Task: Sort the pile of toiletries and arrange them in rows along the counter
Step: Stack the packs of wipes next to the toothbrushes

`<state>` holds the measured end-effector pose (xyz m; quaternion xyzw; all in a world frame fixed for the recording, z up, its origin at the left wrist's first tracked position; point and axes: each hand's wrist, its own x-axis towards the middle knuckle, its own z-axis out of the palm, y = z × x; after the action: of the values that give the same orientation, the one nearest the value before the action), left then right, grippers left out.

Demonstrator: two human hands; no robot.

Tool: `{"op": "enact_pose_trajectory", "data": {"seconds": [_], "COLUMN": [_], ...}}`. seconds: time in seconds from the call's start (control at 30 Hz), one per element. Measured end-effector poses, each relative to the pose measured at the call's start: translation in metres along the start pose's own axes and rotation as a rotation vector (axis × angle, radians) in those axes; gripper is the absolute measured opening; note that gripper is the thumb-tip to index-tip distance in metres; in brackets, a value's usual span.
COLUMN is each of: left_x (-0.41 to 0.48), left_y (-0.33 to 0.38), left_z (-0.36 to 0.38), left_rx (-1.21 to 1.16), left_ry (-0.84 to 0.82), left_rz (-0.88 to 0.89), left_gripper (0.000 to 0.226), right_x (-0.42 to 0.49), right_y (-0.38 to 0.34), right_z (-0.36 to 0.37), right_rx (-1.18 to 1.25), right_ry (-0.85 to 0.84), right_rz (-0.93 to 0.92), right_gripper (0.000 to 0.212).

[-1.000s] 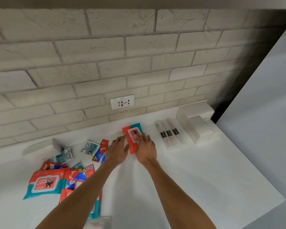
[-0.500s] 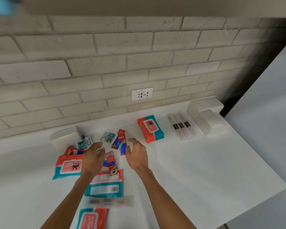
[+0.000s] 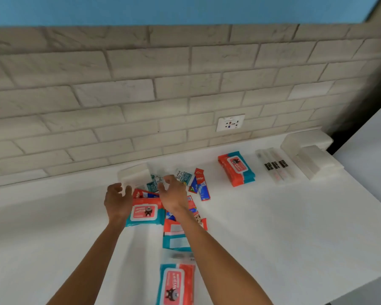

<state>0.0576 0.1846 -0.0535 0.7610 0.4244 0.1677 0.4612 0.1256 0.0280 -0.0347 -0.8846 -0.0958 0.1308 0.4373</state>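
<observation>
The pile lies mid-counter: a red-and-teal wipes pack (image 3: 144, 213), a second one lying face down (image 3: 176, 239), a third near the front edge (image 3: 176, 285), red toothpaste sachets (image 3: 201, 183), teal sachets (image 3: 183, 176) and a white box (image 3: 133, 176). My left hand (image 3: 117, 201) hovers at the left end of the first pack, fingers loosely curled, holding nothing. Over the pile's middle, my right hand (image 3: 174, 194) is just as empty, its fingertips near the teal sachets. One wipes pack (image 3: 237, 168) lies apart to the right.
Further right along the white counter (image 3: 284, 227) lie clear toothbrush packs (image 3: 275, 169) side by side, then stacked white boxes (image 3: 310, 159) in the corner. A wall outlet (image 3: 230, 123) sits in the brick backsplash. A blurred clear packet (image 3: 178, 256) lies between the lower wipes packs.
Both hands left the wipes pack set down at the right and moved left to the pile. The view swung left and up with them.
</observation>
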Motion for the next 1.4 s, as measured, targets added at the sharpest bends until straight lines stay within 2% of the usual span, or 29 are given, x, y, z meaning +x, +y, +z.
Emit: {"op": "enact_pose_trajectory", "data": {"seconds": [0.13, 0.37, 0.47, 0.63, 0.77, 0.9, 1.03, 1.1, 1.3, 1.4], "left_x": [0.028, 0.060, 0.072, 0.079, 0.070, 0.064, 0.044, 0.020, -0.043, -0.073], "left_y": [0.002, 0.005, 0.003, 0.002, 0.005, -0.001, 0.008, 0.024, 0.055, 0.065], "left_z": [-0.006, -0.005, -0.006, -0.005, -0.006, -0.003, 0.000, -0.002, 0.004, 0.011], "left_rx": [-0.013, 0.016, -0.013, -0.083, -0.168, -0.257, -0.268, -0.252, -0.457, -0.527], "left_ry": [0.010, -0.146, -0.168, -0.168, -0.169, -0.175, -0.154, -0.138, -0.238, -0.309], "left_rz": [-0.098, -0.219, -0.227, -0.236, -0.227, -0.173, -0.121, -0.066, -0.078, -0.064], "left_gripper": [0.053, 0.063, 0.061, 0.045, 0.037, 0.027, 0.041, 0.038, 0.026, 0.023], "right_x": [0.021, 0.050, 0.054, 0.053, 0.047, 0.030, 0.008, -0.005, -0.058, -0.083], "right_y": [-0.026, -0.047, -0.052, -0.052, -0.047, -0.038, -0.026, -0.023, -0.006, 0.010], "right_z": [0.026, 0.049, 0.054, 0.062, 0.062, 0.046, 0.027, 0.014, -0.047, -0.076], "right_rx": [0.017, 0.050, 0.054, 0.111, 0.166, 0.212, 0.278, 0.311, 0.416, 0.525], "right_ry": [-0.025, -0.067, -0.084, -0.091, 0.004, 0.067, 0.180, 0.225, 0.304, 0.299], "right_rz": [0.035, 0.047, 0.051, 0.059, 0.076, 0.070, 0.058, 0.045, 0.033, 0.067], "right_gripper": [0.041, 0.056, 0.061, 0.067, 0.062, 0.049, 0.023, 0.015, 0.017, 0.030]}}
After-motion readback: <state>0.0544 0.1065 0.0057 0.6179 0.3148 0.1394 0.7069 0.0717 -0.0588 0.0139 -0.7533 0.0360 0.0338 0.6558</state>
